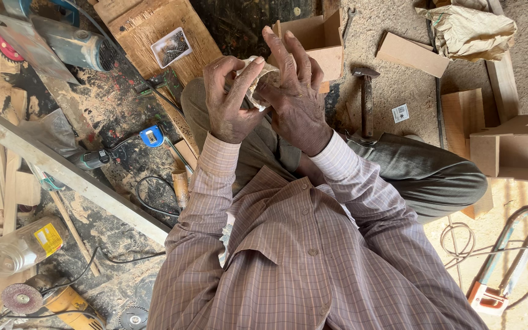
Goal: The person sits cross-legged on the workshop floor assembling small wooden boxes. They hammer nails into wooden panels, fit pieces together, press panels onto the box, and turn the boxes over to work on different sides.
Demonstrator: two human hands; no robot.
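I sit on a sawdust-covered floor in a checked shirt and grey trousers. My left hand (232,101) and my right hand (296,98) are raised together in front of my chest. Between them they pinch a small crumpled piece of pale sandpaper or cloth (263,74); which of the two it is, I cannot tell. The left thumb and forefinger press it from the left. The right hand's fingers stretch up behind it, and most of the piece is hidden by the fingers.
An open wooden box (316,40) stands just beyond my hands, with a hammer (366,98) to its right. A circular saw (62,43), a blue tape measure (151,136), a long plank (62,171), a plastic jar (22,245), a grinder (62,302) and a hacksaw (508,269) lie around.
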